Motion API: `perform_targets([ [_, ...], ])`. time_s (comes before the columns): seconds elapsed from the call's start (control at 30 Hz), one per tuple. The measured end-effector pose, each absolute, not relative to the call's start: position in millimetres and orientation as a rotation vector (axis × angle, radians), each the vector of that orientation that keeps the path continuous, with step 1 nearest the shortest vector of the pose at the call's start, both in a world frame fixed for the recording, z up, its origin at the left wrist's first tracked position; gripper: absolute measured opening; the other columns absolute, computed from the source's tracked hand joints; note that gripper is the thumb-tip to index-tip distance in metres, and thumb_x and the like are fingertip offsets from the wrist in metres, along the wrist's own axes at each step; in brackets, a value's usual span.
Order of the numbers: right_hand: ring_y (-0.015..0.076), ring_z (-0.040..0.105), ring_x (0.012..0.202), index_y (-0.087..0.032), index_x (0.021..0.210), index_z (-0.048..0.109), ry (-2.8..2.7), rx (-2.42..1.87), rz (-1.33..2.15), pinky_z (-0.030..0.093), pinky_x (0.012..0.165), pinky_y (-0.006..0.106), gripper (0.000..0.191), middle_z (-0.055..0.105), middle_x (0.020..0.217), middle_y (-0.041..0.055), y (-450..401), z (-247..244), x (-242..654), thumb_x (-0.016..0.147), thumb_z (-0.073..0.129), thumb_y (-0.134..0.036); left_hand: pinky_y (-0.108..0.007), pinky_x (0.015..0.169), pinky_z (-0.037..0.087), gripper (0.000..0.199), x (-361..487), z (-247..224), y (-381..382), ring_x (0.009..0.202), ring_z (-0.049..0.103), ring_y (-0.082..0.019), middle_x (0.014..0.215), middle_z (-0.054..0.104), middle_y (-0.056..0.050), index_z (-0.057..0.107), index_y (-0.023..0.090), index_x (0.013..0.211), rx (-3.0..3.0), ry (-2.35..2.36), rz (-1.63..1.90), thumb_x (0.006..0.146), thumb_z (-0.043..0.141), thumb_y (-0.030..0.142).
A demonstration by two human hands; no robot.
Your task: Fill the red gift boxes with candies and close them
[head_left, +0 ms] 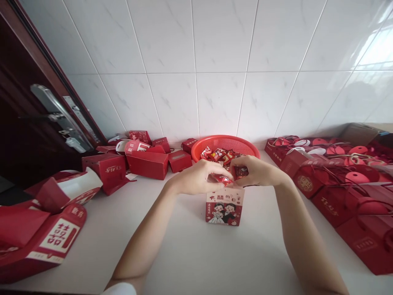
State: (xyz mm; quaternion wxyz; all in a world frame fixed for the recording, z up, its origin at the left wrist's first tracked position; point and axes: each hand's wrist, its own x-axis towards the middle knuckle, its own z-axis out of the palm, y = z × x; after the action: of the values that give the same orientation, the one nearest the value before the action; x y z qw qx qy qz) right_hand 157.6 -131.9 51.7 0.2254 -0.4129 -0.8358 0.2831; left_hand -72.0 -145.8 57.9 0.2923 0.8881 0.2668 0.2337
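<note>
A small red and pink gift box (pixel 223 209) with a cartoon bride and groom stands upright on the white table. Just over its top, my left hand (pixel 199 177) is closed on a red-wrapped candy (pixel 223 179). My right hand (pixel 258 170) is beside it at the box's right upper edge, fingers curled around a dark-wrapped candy (pixel 242 171). Directly behind both hands sits a red plastic basket (pixel 227 141) with many wrapped candies (pixel 216 155) in it. The inside of the box is hidden from view.
Red boxes (pixel 147 164) lie in a loose pile at the left, some opened out (pixel 72 186). Rows of red boxes with ribbons (pixel 334 196) line the right side. A tiled wall (pixel 221 98) closes off the back, and a dark door (pixel 37 102) stands at the left.
</note>
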Motion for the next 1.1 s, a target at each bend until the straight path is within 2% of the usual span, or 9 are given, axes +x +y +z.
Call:
perform_targets([
  [0.13, 0.0103, 0.044, 0.059, -0.018, 0.076, 0.062, -2.220, -1.031, 0.905, 0.032, 0.052, 0.024, 0.011, 0.054, 0.066, -0.0033, -121.8, 50.2, 161.4, 0.069, 0.070, -0.023, -0.029, 0.083, 0.058, 0.028, -67.4, 52.3, -135.4, 0.095, 0.071, -0.018, 0.109, 0.075, -0.006, 0.075, 0.019, 0.112, 2.362, 0.804, 0.677, 0.086, 0.064, 0.017],
  [0.3, 0.0097, 0.040, 0.057, -0.018, 0.074, 0.057, -2.064, -0.934, 0.833, 0.032, 0.052, 0.025, 0.013, 0.050, 0.064, -0.0038, -109.0, 39.2, 159.5, 0.070, 0.068, -0.024, -0.032, 0.085, 0.056, 0.027, -61.7, 41.1, -125.0, 0.097, 0.068, -0.019, 0.111, 0.074, -0.005, 0.072, 0.020, 0.115, 2.433, 0.931, 0.870, 0.091, 0.062, 0.021],
  [0.5, 0.0101, 0.040, 0.058, -0.017, 0.073, 0.058, -2.058, -0.954, 0.758, 0.031, 0.052, 0.025, 0.010, 0.049, 0.065, -0.0036, -98.0, 28.3, 158.8, 0.071, 0.066, -0.022, -0.033, 0.081, 0.054, 0.028, -53.9, 27.6, -118.0, 0.088, 0.065, -0.018, 0.104, 0.070, -0.006, 0.072, 0.021, 0.114, 2.591, 0.992, 0.915, 0.092, 0.059, 0.011],
  [0.67, 0.0100, 0.039, 0.057, -0.018, 0.072, 0.056, -2.047, -0.963, 0.788, 0.029, 0.051, 0.025, 0.014, 0.047, 0.062, -0.0043, -96.3, 27.9, 164.4, 0.071, 0.068, -0.025, -0.031, 0.079, 0.053, 0.037, -52.5, 25.9, -118.2, 0.087, 0.065, -0.018, 0.099, 0.067, -0.005, 0.072, 0.025, 0.122, 2.628, 1.058, 0.786, 0.091, 0.060, 0.010],
  [0.83, 0.0104, 0.041, 0.057, -0.018, 0.070, 0.055, -2.057, -0.972, 0.792, 0.029, 0.051, 0.025, 0.019, 0.048, 0.063, -0.0040, -95.9, 28.5, 164.3, 0.071, 0.071, -0.029, -0.032, 0.080, 0.053, 0.035, -56.4, 34.8, -123.7, 0.095, 0.067, -0.022, 0.107, 0.070, -0.006, 0.071, 0.027, 0.125, 2.590, 1.152, 0.659, 0.093, 0.058, 0.023],
  [0.97, 0.0103, 0.041, 0.057, -0.018, 0.070, 0.054, -2.059, -0.984, 0.808, 0.030, 0.051, 0.025, 0.021, 0.050, 0.063, -0.0039, -95.6, 27.7, 163.7, 0.072, 0.071, -0.030, -0.031, 0.071, 0.053, 0.043, -60.3, 42.8, -129.2, 0.075, 0.068, -0.019, 0.094, 0.075, -0.002, 0.063, 0.028, 0.135, 2.497, 1.194, 0.476, 0.094, 0.052, 0.025],
  [1.03, 0.0102, 0.041, 0.057, -0.018, 0.071, 0.055, -2.061, -0.991, 0.806, 0.030, 0.052, 0.025, 0.020, 0.050, 0.063, -0.0038, -95.5, 27.3, 164.0, 0.071, 0.071, -0.029, -0.031, 0.069, 0.052, 0.047, -62.8, 44.7, -129.6, 0.069, 0.067, -0.018, 0.101, 0.076, -0.003, 0.059, 0.026, 0.140, 2.453, 1.241, 0.457, 0.094, 0.054, 0.029],
  [1.1, 0.0103, 0.041, 0.058, -0.018, 0.072, 0.056, -2.065, -0.994, 0.799, 0.030, 0.052, 0.025, 0.018, 0.050, 0.063, -0.0039, -95.3, 27.0, 164.4, 0.071, 0.070, -0.028, -0.031, 0.072, 0.053, 0.046, -65.5, 45.1, -128.2, 0.076, 0.069, -0.019, 0.115, 0.074, -0.006, 0.061, 0.024, 0.137, 2.435, 1.269, 0.491, 0.092, 0.058, 0.033],
])
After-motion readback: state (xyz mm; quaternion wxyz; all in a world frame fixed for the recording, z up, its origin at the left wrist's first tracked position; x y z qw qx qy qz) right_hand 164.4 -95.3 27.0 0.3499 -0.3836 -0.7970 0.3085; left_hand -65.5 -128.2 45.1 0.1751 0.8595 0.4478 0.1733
